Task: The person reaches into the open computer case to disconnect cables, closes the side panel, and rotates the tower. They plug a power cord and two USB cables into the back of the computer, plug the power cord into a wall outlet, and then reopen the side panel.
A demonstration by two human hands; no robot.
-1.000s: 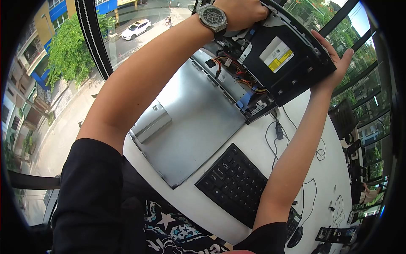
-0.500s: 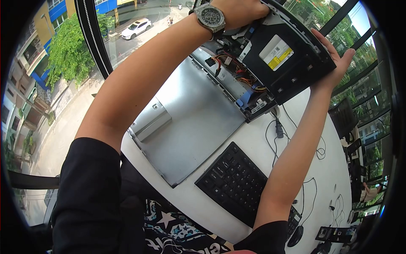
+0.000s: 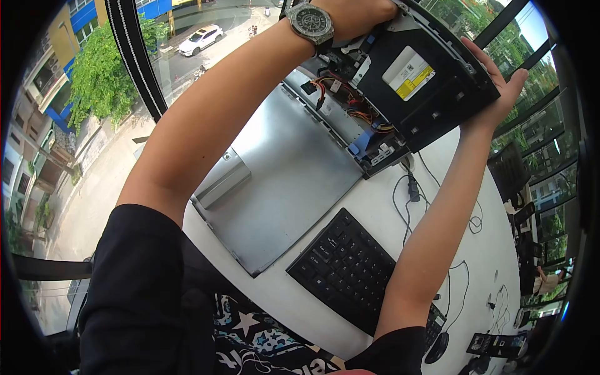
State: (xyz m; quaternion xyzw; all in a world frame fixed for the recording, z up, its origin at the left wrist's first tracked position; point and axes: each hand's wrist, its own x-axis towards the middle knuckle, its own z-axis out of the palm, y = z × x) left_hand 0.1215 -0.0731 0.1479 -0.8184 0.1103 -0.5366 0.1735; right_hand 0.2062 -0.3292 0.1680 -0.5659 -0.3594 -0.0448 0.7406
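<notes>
A computer case (image 3: 381, 153) stands open at the top of the view, its wires showing inside. Its black drive bay (image 3: 431, 87), with a white and yellow label, is tilted up. My left hand (image 3: 365, 15), below a wristwatch, is closed at the bay's upper left edge; the fingertips are partly cut off by the frame. My right hand (image 3: 503, 94) lies against the bay's right end, thumb and fingers spread around its corner. A bare metal side panel (image 3: 287, 187) lies flat beside the case, under my left arm.
A black keyboard (image 3: 344, 272) lies on the white table (image 3: 481, 275), near my right forearm. Black cables (image 3: 412, 187) run right of the case. A mouse (image 3: 437, 347) and a dark box (image 3: 497, 345) are at the lower right. Windows surround the table; a person (image 3: 545, 281) is far right.
My left forearm has shifted slightly right. The drive bay and my right hand have moved very little, and both hands keep their places on it.
</notes>
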